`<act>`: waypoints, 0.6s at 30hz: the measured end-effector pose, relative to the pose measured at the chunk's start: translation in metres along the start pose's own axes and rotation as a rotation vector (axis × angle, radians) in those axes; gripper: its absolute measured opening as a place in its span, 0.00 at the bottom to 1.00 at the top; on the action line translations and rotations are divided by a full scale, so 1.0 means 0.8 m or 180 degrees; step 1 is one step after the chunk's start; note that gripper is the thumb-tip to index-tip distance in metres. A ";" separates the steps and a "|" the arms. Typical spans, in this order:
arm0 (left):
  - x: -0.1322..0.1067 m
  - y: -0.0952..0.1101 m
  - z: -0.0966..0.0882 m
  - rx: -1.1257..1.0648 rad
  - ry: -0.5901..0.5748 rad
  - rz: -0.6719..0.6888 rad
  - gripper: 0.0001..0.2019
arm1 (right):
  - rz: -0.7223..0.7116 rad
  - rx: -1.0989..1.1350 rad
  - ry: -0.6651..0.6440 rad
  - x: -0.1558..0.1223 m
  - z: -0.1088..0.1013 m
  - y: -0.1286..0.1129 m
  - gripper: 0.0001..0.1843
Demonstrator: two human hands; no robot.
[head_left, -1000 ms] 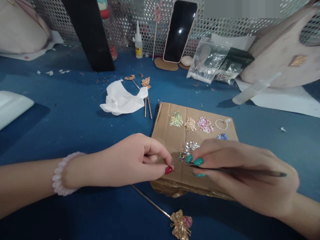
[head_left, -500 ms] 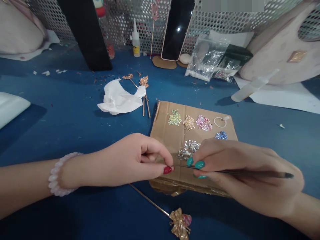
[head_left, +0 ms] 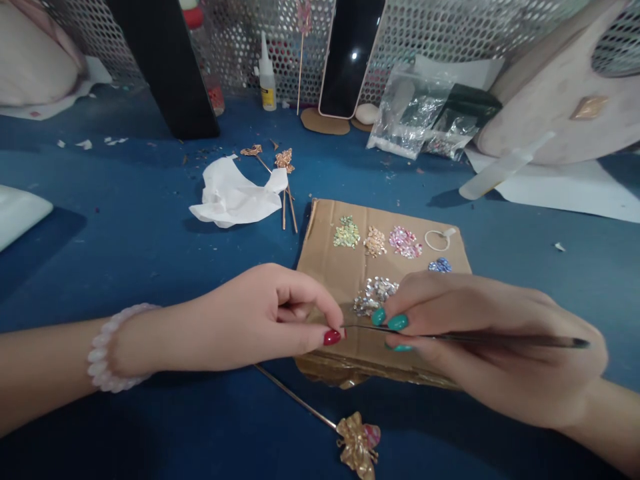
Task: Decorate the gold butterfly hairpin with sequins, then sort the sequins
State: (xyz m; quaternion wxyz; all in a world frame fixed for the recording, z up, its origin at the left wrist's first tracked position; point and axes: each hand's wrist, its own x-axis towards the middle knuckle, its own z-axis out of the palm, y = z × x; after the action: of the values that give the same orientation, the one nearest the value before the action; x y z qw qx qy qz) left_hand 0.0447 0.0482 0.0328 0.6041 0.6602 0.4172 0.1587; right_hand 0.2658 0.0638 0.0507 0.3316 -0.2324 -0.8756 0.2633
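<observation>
Over the cardboard's left part, my left hand (head_left: 273, 320) pinches thumb and forefinger together. Whatever tiny piece may lie between those fingertips is too small to make out. My right hand (head_left: 480, 347) grips dark, thin tweezers (head_left: 520, 341), their bent tip reaching the left fingertips. Beneath both hands lies a cardboard piece (head_left: 330, 257) with small heaps: silver rhinestones (head_left: 373, 297), green rhinestones (head_left: 347, 232), peach rhinestones (head_left: 375, 241), pink rhinestones (head_left: 405, 242) and blue rhinestones (head_left: 440, 265). Closest to me rests a gold hairpin (head_left: 357, 443) with a butterfly-like ornament, partly pink.
A ring-shaped white tie (head_left: 437, 240) sits on the cardboard. Behind are crumpled white paper (head_left: 235, 197), gold hairpins (head_left: 284, 160), a glue bottle (head_left: 267, 83), a propped phone (head_left: 353, 60), plastic bags (head_left: 410, 110) and a translucent dropper bottle (head_left: 493, 177). A black upright object (head_left: 170, 73) stands left.
The tweezers' tip has come slightly clearer at the left fingertips, and both hands keep their grips. The whole view has shifted a little; the things on the table stay in place.
</observation>
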 end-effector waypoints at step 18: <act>0.000 0.000 -0.002 -0.0105 -0.0117 0.0001 0.05 | -0.0140 -0.0247 -0.0131 0.003 -0.010 -0.003 0.06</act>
State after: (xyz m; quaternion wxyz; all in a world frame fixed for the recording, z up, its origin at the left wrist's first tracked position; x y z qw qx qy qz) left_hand 0.0433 0.0496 0.0329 0.6224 0.6530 0.4033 0.1535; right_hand 0.2691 0.0661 0.0582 0.3100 -0.2203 -0.8967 0.2264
